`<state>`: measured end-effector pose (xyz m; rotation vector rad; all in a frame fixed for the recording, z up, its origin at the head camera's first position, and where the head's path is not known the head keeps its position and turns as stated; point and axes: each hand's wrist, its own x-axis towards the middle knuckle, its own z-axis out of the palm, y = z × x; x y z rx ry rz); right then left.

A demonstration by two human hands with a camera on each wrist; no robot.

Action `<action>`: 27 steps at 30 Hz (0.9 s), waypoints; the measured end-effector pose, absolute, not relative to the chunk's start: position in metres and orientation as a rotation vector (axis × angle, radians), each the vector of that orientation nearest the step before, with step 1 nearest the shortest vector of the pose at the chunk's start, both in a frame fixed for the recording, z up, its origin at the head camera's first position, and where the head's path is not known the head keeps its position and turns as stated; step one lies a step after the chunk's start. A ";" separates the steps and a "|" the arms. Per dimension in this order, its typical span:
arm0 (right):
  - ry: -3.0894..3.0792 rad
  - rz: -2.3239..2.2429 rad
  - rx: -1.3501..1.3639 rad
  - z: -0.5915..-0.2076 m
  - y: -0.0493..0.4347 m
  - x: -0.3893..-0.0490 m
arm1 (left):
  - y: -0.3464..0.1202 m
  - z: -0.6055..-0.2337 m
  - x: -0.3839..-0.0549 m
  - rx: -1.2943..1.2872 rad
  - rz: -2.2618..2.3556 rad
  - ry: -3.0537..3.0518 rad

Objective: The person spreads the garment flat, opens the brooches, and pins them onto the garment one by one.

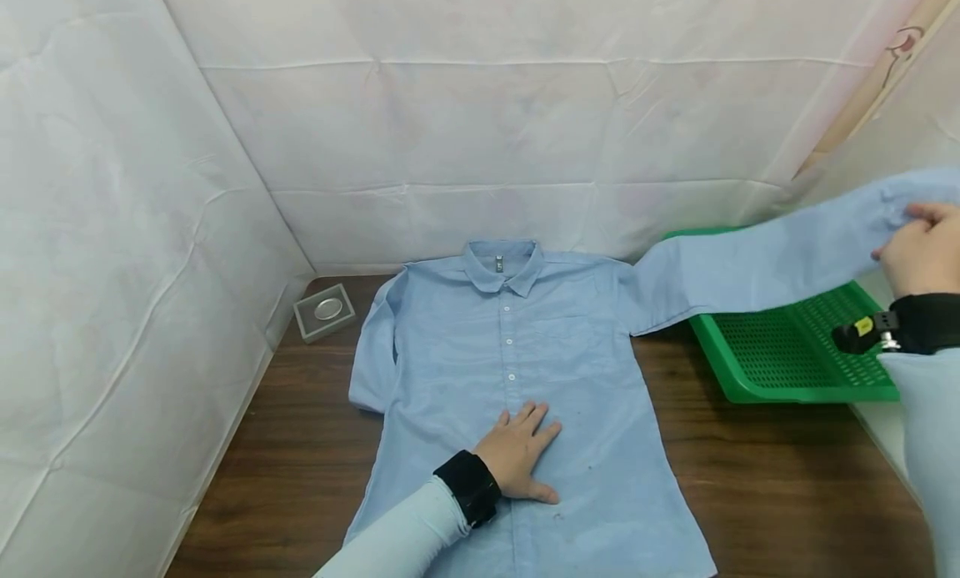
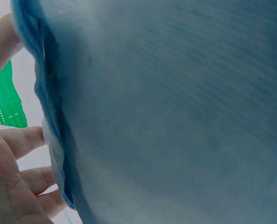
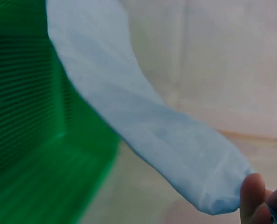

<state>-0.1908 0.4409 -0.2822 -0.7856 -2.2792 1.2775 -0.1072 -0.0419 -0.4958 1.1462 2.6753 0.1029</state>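
A light blue button-up shirt (image 1: pixel 450 328) lies front up, its collar toward the back wall. My left hand (image 1: pixel 517 453) rests on the shirt front beside the buttons, fingers spread. In the left wrist view its fingers (image 2: pixel 24 140) touch the edge of the cloth. Up at the right, my right hand (image 1: pixel 926 248) grips the end of one long sleeve (image 1: pixel 757 265) and holds it stretched out above the green basket. Fingertips (image 3: pixel 251 196) pinch the sleeve end in the right wrist view. The other sleeve (image 1: pixel 372 357) lies bent along the shirt's left side.
A green plastic basket (image 1: pixel 810 392) with perforated walls stands right of the shirt, partly under the raised sleeve. Near the back left corner of the wooden table (image 1: pixel 277 461) sits a small grey box (image 1: pixel 324 313) with a round silvery disc. White sheeting (image 1: pixel 487 128) encloses the table.
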 end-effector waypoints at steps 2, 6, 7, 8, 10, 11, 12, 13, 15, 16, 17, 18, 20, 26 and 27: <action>-2.393 1.130 -0.823 -0.297 0.445 -0.188 | -0.043 -0.495 -0.107 1.149 0.100 2.672; -2.405 1.117 -0.811 -0.320 0.448 -0.185 | -0.044 -0.492 -0.107 1.152 0.098 2.669; -2.446 1.029 -0.831 -0.324 0.448 -0.186 | -0.044 -0.492 -0.106 1.151 0.099 2.668; -2.466 0.967 -0.851 -0.328 0.446 -0.186 | -0.045 -0.492 -0.106 1.149 0.099 2.667; -2.509 0.910 -0.858 -0.335 0.444 -0.186 | -0.045 -0.493 -0.106 1.142 0.099 2.666; -2.545 0.854 -0.852 -0.337 0.443 -0.187 | -0.046 -0.493 -0.106 1.139 0.099 2.665; -2.565 0.841 -0.844 -0.340 0.442 -0.187 | -0.046 -0.493 -0.106 1.138 0.100 2.663; -2.592 0.824 -0.838 -0.344 0.440 -0.187 | -0.046 -0.493 -0.106 1.137 0.099 2.661; -2.662 0.770 -0.806 -0.350 0.438 -0.187 | -0.047 -0.494 -0.106 1.137 0.100 2.659; -2.707 0.724 -0.777 -0.353 0.438 -0.188 | -0.047 -0.493 -0.106 1.138 0.100 2.657; -2.748 0.675 -0.743 -0.357 0.437 -0.188 | -0.047 -0.493 -0.106 1.139 0.101 2.656; -2.784 0.640 -0.709 -0.360 0.437 -0.188 | -0.047 -0.493 -0.106 1.140 0.102 2.654; -2.850 0.605 -0.608 -0.365 0.439 -0.188 | -0.047 -0.492 -0.106 1.141 0.102 2.653; -3.012 0.681 -0.406 -0.369 0.447 -0.185 | -0.046 -0.490 -0.105 1.143 0.098 2.658; -3.037 0.687 -0.391 -0.370 0.448 -0.184 | -0.046 -0.490 -0.105 1.143 0.099 2.659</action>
